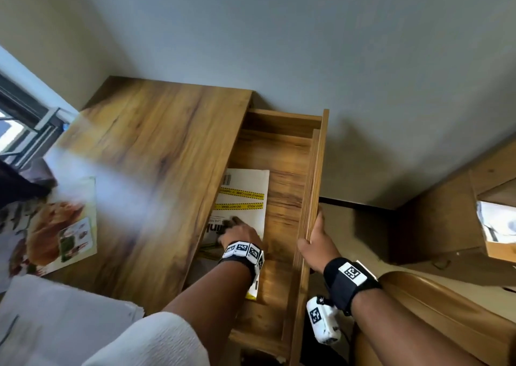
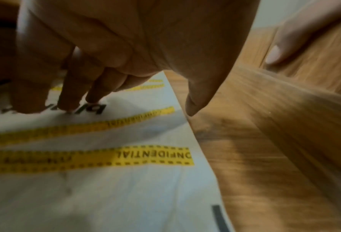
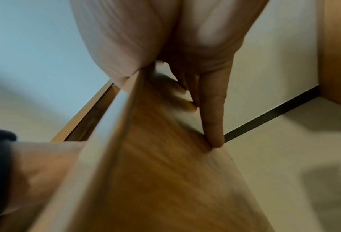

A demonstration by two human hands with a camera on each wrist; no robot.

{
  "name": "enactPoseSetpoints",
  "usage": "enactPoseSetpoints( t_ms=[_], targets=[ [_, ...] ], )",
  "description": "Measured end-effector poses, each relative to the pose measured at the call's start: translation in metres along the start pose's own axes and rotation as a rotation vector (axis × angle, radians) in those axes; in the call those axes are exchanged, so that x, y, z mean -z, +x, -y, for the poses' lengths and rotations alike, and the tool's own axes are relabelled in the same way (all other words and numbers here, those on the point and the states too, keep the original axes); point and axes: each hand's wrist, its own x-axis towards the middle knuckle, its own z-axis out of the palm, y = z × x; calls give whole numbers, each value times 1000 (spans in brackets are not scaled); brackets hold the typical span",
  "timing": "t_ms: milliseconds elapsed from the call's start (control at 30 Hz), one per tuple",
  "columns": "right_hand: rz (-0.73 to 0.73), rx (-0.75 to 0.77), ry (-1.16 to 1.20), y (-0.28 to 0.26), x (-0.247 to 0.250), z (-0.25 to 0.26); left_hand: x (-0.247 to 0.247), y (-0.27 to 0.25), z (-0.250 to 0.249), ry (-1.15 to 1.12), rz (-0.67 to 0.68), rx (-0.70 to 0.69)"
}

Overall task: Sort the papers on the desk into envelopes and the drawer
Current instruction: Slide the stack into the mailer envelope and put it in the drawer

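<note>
Beneath a grey wall, the open wooden drawer (image 1: 282, 153) of a wood-grain counter (image 1: 156, 153) is held at its front panel by the right hand (image 1: 317, 240), thumb inside and fingers outside. A white envelope with yellow warning tape (image 1: 245, 195) is pressed flat inside by the left hand's (image 1: 240, 233) fingertips (image 2: 70, 105).

left hand (image 1: 239, 233) fingertips pressing down, right hand (image 1: 317, 241) gripping an edge

Home room or study, wooden desk (image 1: 156, 148) with open drawer (image 1: 282, 156), window (image 1: 19, 125), magazine (image 1: 60, 226), plain grey walls
</note>
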Motion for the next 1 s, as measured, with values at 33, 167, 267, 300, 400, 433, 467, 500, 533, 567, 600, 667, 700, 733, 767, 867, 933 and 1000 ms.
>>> enactPoseSetpoints(
  t_ms=[33, 167, 267, 300, 400, 433, 467, 500, 533, 567, 600, 667, 700, 733, 767, 867, 933, 1000],
  targets=[
    [-1, 5, 0, 0, 0, -1, -6, 2, -1, -25, 22, 40],
    [-17, 15, 10, 6, -3, -9, -27, 14, -6, -119, 105, 123],
    [-31, 19, 14, 7, -5, -10, -24, 16, -3, -115, 147, 87],
    [-28, 16, 15, 6, -5, -8, -20, 15, -1, -96, 144, 56],
    [-32, 4, 22, 3, -5, -5, -2, 4, -1, -62, 94, -97],
    [-39, 10, 23, 2, -5, -2, 10, -3, -1, -83, 66, -157],
    [-46, 21, 33, 0, -4, 1, 26, -14, -1, -117, 35, -213],
    [-45, 29, 53, -1, -3, 3, 43, -26, 0, -157, -2, -274],
    [-38, 39, 73, -2, -3, 7, 63, -39, 4, -216, -61, -338],
    [-24, 45, 83, -2, -4, 9, 79, -49, 11, -286, -126, -408],
    [-7, 49, 91, -4, -5, 13, 95, -59, 19, -366, -185, -463],
    [7, 50, 105, -8, -10, 25, 124, -78, 43, -519, -279, -529],
    [4, 54, 113, -8, -13, 30, 135, -86, 55, -593, -333, -551],
    [9, 57, 127, -9, -17, 35, 144, -95, 66, -658, -389, -559],
    [21, 62, 134, -9, -23, 41, 151, -104, 79, -731, -449, -561],
    [69, 94, 100, -6, -40, 60, 161, -123, 118, -974, -582, -576],
    [118, 72, 26, -3, -54, 74, 163, -134, 146, -1040, -672, -547],
    [140, 40, -52, -1, -67, 86, 164, -144, 168, -1050, -766, -508]
  ],
)
